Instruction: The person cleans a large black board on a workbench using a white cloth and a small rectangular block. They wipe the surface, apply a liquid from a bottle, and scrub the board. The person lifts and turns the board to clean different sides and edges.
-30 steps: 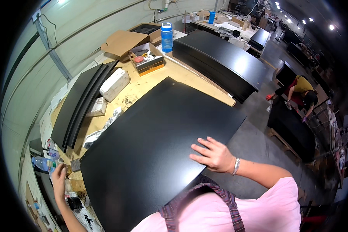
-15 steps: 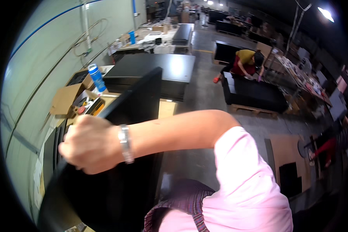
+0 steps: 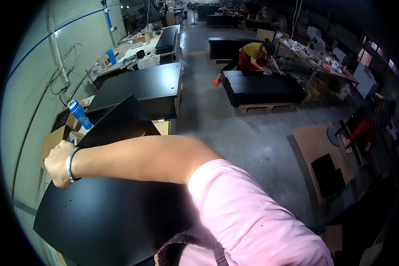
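My right arm reaches across to the left, pink sleeve at the shoulder. At the left edge of a large black panel [image 3: 106, 217], my right hand [image 3: 60, 164] is closed in a fist, a silver bracelet at its wrist. The fingers seem wrapped round that edge; their tips are hidden. Small dark holes show in the panel's glossy face near the hand. Part of the panel, beyond my forearm, rises to a corner. My left hand is out of view.
Ahead lies a stack of black panels [image 3: 133, 84]. A blue bottle [image 3: 79, 114] stands by an open cardboard box [image 3: 55, 139] along the wall. To the right, a co-worker [image 3: 252, 57] bends over black panels on a pallet [image 3: 266, 107]. Flat cardboard [image 3: 303, 142] lies on the floor.
My right hand has moved left, and the black panel has tilted so more of its face shows. The view has turned to the right.
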The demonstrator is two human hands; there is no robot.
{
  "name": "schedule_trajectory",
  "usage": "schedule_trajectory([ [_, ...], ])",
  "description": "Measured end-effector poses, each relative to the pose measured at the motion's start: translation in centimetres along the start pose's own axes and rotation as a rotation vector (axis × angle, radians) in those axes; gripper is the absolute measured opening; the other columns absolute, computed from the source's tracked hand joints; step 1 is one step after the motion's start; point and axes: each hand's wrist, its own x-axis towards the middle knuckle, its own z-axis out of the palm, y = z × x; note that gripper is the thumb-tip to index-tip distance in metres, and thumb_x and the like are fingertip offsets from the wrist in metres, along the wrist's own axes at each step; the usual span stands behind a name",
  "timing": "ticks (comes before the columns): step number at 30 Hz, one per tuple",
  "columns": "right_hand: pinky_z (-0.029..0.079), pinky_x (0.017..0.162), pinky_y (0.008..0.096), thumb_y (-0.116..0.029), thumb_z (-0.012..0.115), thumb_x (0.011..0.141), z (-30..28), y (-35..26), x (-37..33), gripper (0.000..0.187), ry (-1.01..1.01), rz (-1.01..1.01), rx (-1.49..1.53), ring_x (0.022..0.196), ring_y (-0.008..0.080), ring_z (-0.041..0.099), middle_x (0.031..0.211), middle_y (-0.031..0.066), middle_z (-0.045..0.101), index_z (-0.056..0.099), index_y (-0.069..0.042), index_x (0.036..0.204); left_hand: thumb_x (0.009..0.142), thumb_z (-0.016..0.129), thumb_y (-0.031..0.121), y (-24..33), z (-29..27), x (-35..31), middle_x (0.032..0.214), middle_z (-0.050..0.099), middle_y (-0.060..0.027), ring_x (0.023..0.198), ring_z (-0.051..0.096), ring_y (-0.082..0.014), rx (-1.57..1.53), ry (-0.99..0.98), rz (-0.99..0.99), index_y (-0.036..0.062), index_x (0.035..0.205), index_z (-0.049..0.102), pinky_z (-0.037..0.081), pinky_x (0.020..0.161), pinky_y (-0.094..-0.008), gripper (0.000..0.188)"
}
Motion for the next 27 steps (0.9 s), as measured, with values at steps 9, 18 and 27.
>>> schedule_trajectory([
  [9, 0.056, 0.075, 0.0442, -0.036, 0.071, 0.068, 0.1, 14.4, -4.5, 0.04, 0.132, 0.325, 0.145, 0.087, 0.036, 0.071, 0.087, 0.0205, 0.072, 0.073, -0.003, 0.092, 0.09, 0.063, 0.018, -0.6, 3.7, 2.6, 0.087, 0.059, -0.0108, 0.081, 0.06, -0.0186, -0.03, -0.245, -0.012, -0.0047, 0.093, 0.055, 0.05, 0.075, -0.0321, 0.024],
  [18, 0.054, 0.077, 0.0409, -0.031, 0.079, 0.076, 0.6, 41.2, -7.6, 0.034, 0.03, 0.706, 0.279, 0.086, 0.0354, 0.071, 0.089, 0.0224, 0.072, 0.075, 0.002, 0.085, 0.087, 0.068, 0.013, 6.2, 22.1, 13.1, 0.077, 0.059, -0.0086, 0.073, 0.06, -0.0207, 0.039, -0.152, -0.044, -0.003, 0.08, 0.058, 0.051, 0.076, -0.0367, 0.02],
  [27, 0.049, 0.071, 0.0421, -0.03, 0.079, 0.072, 1.5, 65.4, -3.7, 0.042, 0.178, 0.808, 0.331, 0.071, 0.0334, 0.063, 0.073, 0.0236, 0.064, 0.064, 0.009, 0.071, 0.09, 0.068, 0.012, 12.4, 35.3, 30.7, 0.087, 0.069, -0.0162, 0.075, 0.066, -0.0209, 0.185, -0.157, 0.036, -0.0111, 0.095, 0.062, 0.053, 0.072, -0.0346, 0.025],
])
